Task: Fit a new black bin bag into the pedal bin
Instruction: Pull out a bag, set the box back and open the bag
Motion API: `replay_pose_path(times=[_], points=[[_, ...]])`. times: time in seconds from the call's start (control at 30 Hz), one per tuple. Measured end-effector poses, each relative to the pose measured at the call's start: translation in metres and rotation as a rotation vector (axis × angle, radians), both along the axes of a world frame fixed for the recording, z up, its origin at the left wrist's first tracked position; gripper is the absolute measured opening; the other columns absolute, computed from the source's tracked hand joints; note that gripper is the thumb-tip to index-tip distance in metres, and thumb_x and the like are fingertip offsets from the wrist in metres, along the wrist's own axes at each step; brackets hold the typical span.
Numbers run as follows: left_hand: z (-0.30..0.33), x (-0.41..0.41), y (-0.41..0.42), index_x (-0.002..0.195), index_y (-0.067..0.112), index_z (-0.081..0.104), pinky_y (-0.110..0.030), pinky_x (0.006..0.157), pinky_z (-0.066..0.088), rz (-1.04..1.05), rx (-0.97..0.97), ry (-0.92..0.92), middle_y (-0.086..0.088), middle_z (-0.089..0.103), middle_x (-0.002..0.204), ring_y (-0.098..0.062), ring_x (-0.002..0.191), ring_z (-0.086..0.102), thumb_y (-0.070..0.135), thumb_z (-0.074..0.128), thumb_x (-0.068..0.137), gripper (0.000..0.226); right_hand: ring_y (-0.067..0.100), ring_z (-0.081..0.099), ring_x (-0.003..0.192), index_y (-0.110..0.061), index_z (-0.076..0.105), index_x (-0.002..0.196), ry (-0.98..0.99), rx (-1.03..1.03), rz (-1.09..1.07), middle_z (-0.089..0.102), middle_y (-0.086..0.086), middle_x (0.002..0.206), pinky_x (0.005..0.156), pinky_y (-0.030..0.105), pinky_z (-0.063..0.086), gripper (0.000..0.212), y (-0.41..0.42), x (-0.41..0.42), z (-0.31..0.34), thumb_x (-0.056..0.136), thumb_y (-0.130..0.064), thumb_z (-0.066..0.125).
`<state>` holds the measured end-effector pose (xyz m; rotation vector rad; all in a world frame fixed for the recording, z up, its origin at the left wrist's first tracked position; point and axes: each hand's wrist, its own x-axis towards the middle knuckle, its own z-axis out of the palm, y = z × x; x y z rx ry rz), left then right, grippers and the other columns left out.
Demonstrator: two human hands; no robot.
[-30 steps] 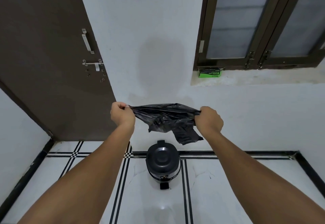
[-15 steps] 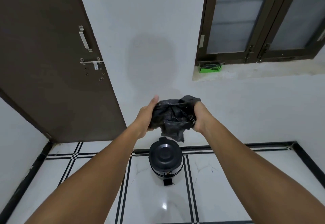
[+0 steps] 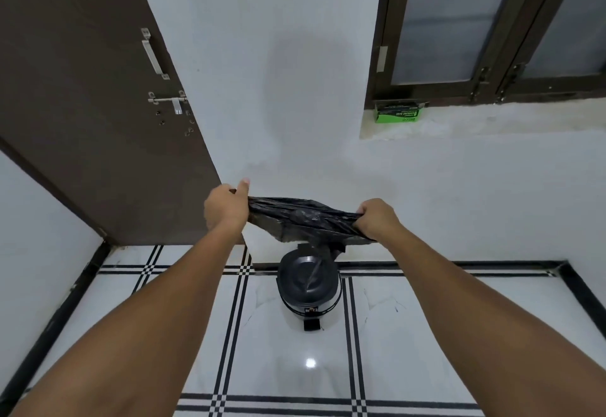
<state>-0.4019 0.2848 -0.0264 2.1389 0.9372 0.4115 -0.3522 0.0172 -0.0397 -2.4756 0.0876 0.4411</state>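
Note:
A crumpled black bin bag (image 3: pixel 300 218) is stretched taut between my two hands at arm's length. My left hand (image 3: pixel 226 205) grips its left end, thumb raised. My right hand (image 3: pixel 377 218) is closed on its right end. A loose flap of the bag hangs down in the middle. Directly below stands the small round pedal bin (image 3: pixel 308 284) on the floor against the wall, its black lid closed and its pedal facing me. The hanging flap overlaps the bin's far edge in the view.
A brown door (image 3: pixel 91 95) with a handle and bolt stands at the left. A green box (image 3: pixel 397 114) lies on the window ledge at the upper right. White floor tiles (image 3: pixel 288 361) with black stripes surround the bin.
Half a second ago my hands were close together with the bag bunched between them. They have now pulled apart sideways, stretching the bag out flat again above the bin.

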Motion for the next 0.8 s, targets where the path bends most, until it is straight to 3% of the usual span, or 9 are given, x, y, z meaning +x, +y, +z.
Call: replay_pose_path(times=[0.07, 0.17, 0.27, 0.33, 0.4, 0.5, 0.6, 0.7, 0.8], points=[[0.001, 0.000, -0.004, 0.061, 0.013, 0.046, -0.042, 0.059, 0.057, -0.010, -0.124, -0.114, -0.014, 0.061, 0.064, -0.028, 0.063, 0.065, 0.074, 0.069, 0.074, 0.066, 0.025, 0.062, 0.070, -0.011, 0.067, 0.082, -0.068, -0.058, -0.070, 0.067, 0.007, 0.082, 0.059, 0.028, 0.049, 0.008, -0.003, 0.005, -0.005, 0.080, -0.007, 0.060], [0.004, -0.006, -0.023, 0.065, 0.014, 0.040, -0.030, 0.055, 0.037, -0.214, -0.080, -0.056, -0.004, 0.045, 0.061, -0.018, 0.057, 0.045, 0.070, 0.078, 0.068, 0.067, 0.021, 0.060, 0.062, -0.010, 0.065, 0.084, -0.066, -0.009, -0.090, 0.067, 0.006, 0.079, 0.054, 0.026, 0.047, 0.009, -0.006, 0.013, -0.004, 0.082, -0.019, 0.064], [-0.008, -0.010, -0.039, 0.077, 0.015, 0.044, -0.030, 0.060, 0.037, -0.392, -0.106, 0.091, 0.001, 0.050, 0.073, -0.015, 0.065, 0.046, 0.069, 0.082, 0.065, 0.067, 0.023, 0.069, 0.067, -0.008, 0.069, 0.083, 0.037, 0.201, -0.085, 0.071, 0.005, 0.077, 0.054, 0.029, 0.054, 0.048, -0.002, 0.015, -0.007, 0.072, -0.053, 0.080], [-0.022, -0.010, -0.046, 0.082, 0.017, 0.043, -0.031, 0.062, 0.041, -0.416, -0.144, 0.165, 0.001, 0.053, 0.081, -0.017, 0.070, 0.051, 0.059, 0.086, 0.066, 0.063, 0.023, 0.072, 0.074, -0.005, 0.071, 0.085, 0.109, 0.305, -0.056, 0.074, 0.006, 0.082, 0.058, 0.031, 0.057, 0.060, 0.001, 0.017, -0.015, 0.064, -0.060, 0.085], [-0.034, -0.011, -0.051, 0.085, 0.016, 0.041, -0.028, 0.057, 0.038, -0.393, -0.087, 0.193, 0.000, 0.050, 0.084, -0.017, 0.069, 0.045, 0.031, 0.087, 0.076, 0.049, 0.023, 0.072, 0.077, -0.005, 0.072, 0.082, 0.130, 0.344, 0.015, 0.074, 0.006, 0.081, 0.069, 0.035, 0.060, 0.053, 0.004, 0.020, -0.023, 0.064, -0.052, 0.090], [-0.047, -0.015, -0.051, 0.092, 0.015, 0.047, -0.029, 0.052, 0.043, -0.364, -0.013, 0.221, -0.006, 0.054, 0.088, -0.019, 0.065, 0.047, -0.002, 0.067, 0.081, 0.028, 0.019, 0.060, 0.065, -0.012, 0.057, 0.068, 0.090, 0.252, 0.055, 0.062, 0.002, 0.069, 0.059, 0.029, 0.045, 0.039, 0.007, 0.026, -0.041, 0.070, -0.032, 0.090], [-0.065, -0.016, -0.035, 0.096, 0.018, 0.058, -0.027, 0.052, 0.044, -0.277, 0.004, 0.253, -0.004, 0.061, 0.092, -0.022, 0.075, 0.058, -0.001, 0.060, 0.080, 0.025, 0.025, 0.059, 0.069, -0.015, 0.054, 0.069, 0.052, 0.108, 0.058, 0.059, 0.003, 0.069, 0.055, 0.026, 0.039, 0.020, 0.014, 0.025, -0.060, 0.076, -0.015, 0.073], [-0.076, -0.010, -0.018, 0.074, 0.015, 0.059, -0.029, 0.050, 0.040, -0.184, -0.016, 0.291, -0.001, 0.059, 0.071, -0.023, 0.070, 0.057, 0.012, 0.062, 0.080, 0.008, 0.021, 0.054, 0.063, -0.014, 0.055, 0.071, 0.021, 0.073, 0.024, 0.057, 0.002, 0.070, 0.052, 0.025, 0.035, 0.010, 0.023, 0.028, -0.075, 0.078, -0.008, 0.059], [-0.097, 0.003, 0.005, 0.075, 0.005, 0.067, -0.037, 0.059, 0.059, -0.164, -0.281, 0.287, -0.011, 0.065, 0.071, -0.026, 0.067, 0.063, 0.020, 0.067, 0.081, 0.016, 0.020, 0.050, 0.059, -0.013, 0.052, 0.070, 0.024, 0.092, -0.015, 0.054, 0.001, 0.066, 0.053, 0.025, 0.035, 0.011, 0.043, 0.040, -0.090, 0.080, -0.012, 0.056]])
